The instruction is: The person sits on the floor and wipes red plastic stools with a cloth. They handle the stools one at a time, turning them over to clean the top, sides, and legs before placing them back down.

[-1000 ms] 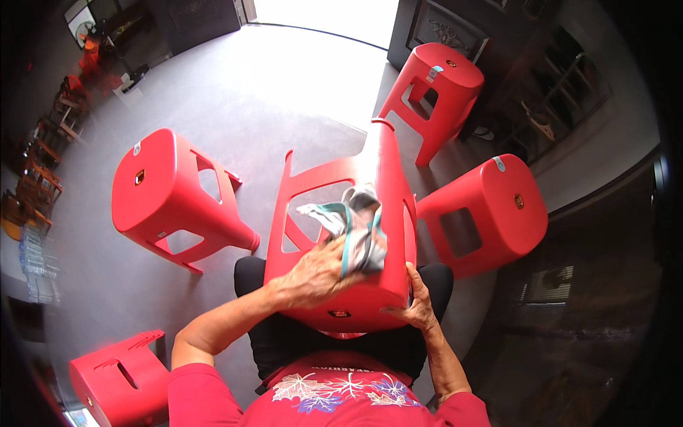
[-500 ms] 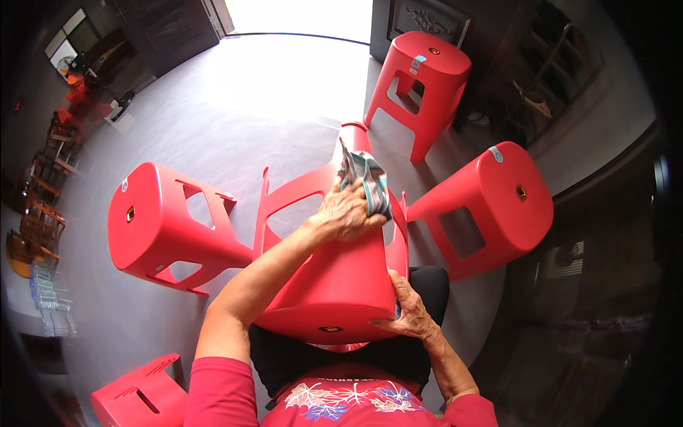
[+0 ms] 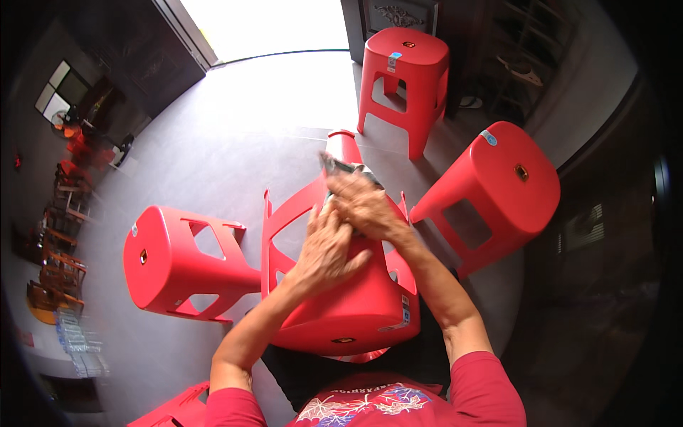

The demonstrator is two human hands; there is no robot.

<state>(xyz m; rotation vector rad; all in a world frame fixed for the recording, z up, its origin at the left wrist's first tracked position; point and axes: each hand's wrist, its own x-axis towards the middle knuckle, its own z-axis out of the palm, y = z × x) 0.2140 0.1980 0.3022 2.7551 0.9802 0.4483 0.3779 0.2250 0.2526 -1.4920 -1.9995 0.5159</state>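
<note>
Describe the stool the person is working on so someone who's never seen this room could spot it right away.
Start at the bright doorway at the top and follow the grey floor down to the person in the red shirt. The red plastic stool lies tipped in their lap, legs pointing away. Unlike the other red stools around it, both hands, left and right, press on it, and a grey cloth lies against it.

Red stool (image 3: 348,299): smooth glossy plastic. Cloth (image 3: 348,169): soft, grey-white fabric, matt. Floor (image 3: 235,142): smooth grey tile, slight sheen.
</note>
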